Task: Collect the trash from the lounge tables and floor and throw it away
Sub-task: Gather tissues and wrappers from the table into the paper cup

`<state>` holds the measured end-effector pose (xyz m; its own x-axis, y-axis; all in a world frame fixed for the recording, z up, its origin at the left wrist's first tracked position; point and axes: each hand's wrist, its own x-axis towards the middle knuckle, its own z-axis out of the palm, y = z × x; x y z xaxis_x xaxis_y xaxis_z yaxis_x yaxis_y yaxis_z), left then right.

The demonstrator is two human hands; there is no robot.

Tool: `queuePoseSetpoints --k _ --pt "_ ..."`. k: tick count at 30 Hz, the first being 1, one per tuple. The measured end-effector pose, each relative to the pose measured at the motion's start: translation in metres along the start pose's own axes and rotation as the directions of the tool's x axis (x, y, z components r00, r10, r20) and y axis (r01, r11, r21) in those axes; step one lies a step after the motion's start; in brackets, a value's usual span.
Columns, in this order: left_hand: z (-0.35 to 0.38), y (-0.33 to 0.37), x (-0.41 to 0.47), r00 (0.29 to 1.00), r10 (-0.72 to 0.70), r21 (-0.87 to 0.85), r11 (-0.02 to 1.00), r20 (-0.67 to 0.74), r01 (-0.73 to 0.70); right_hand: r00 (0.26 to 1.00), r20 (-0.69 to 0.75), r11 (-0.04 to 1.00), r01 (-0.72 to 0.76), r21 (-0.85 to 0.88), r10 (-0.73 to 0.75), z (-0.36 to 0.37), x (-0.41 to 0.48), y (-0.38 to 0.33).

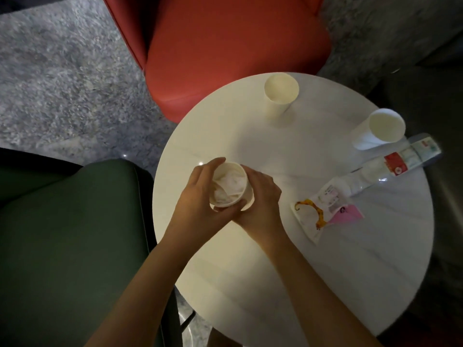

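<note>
Paper cup [246, 181], stuffed with crumpled tissue [229, 186], sits between both hands over the 9 o'clock side of the round white table [250, 259]; whether its base rests on the top or is lifted clear cannot be told. It should be very light, and the thin wall would buckle under a hard squeeze, so a loose wrap around the upper wall just below the rim is the safest hold, keeping it upright so the tissue stays in. The left hand [198, 199] comes in from 7 o'clock, its fingers curled round the cup's far side and its thumb across the near wall. The right hand [260, 196] comes in from 5 o'clock, cupped against the 3 o'clock wall, fingertips hidden. A second cup [281, 92] stands at 12 o'clock, a third cup [378, 128] at 2, a plastic bottle [390, 169] lies at 3, a wrapper [318, 211] near 4
</note>
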<state>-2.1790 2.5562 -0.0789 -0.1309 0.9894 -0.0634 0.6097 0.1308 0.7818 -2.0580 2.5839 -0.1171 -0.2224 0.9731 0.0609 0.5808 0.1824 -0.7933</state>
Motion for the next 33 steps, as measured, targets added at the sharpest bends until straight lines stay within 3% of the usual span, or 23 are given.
queuePoseSetpoints --k 4,6,9,13,22,28,33 --pt "-0.009 -0.004 0.032 0.996 0.004 0.042 0.999 -0.085 0.000 0.994 0.107 0.999 -0.035 -0.004 0.035 -0.007 0.028 0.018" --pt "-0.013 -0.004 0.049 0.993 -0.011 0.036 0.999 -0.116 0.016 0.989 0.014 0.986 -0.150 0.072 0.149 -0.011 0.050 0.033" --pt "-0.016 -0.002 0.074 0.989 -0.033 0.037 0.999 -0.141 0.039 0.922 -0.179 0.928 -0.305 0.213 0.344 -0.014 0.089 0.050" --pt "-0.015 0.005 0.102 0.985 -0.033 0.021 0.999 -0.170 0.037 0.858 -0.273 0.894 -0.376 0.245 0.436 -0.008 0.142 0.069" --pt "-0.011 0.016 0.135 0.982 -0.026 -0.010 1.000 -0.188 0.024 0.849 -0.368 0.925 -0.361 0.117 0.378 0.005 0.182 0.084" --pt "-0.006 0.034 0.140 0.979 -0.020 -0.134 0.991 -0.202 -0.007 0.929 -0.361 0.987 -0.129 -0.097 0.086 -0.015 0.144 0.060" --pt "0.013 0.048 0.137 0.998 0.009 -0.132 0.991 -0.065 -0.017 0.927 -0.365 0.978 0.008 -0.207 -0.085 -0.032 0.126 0.040"
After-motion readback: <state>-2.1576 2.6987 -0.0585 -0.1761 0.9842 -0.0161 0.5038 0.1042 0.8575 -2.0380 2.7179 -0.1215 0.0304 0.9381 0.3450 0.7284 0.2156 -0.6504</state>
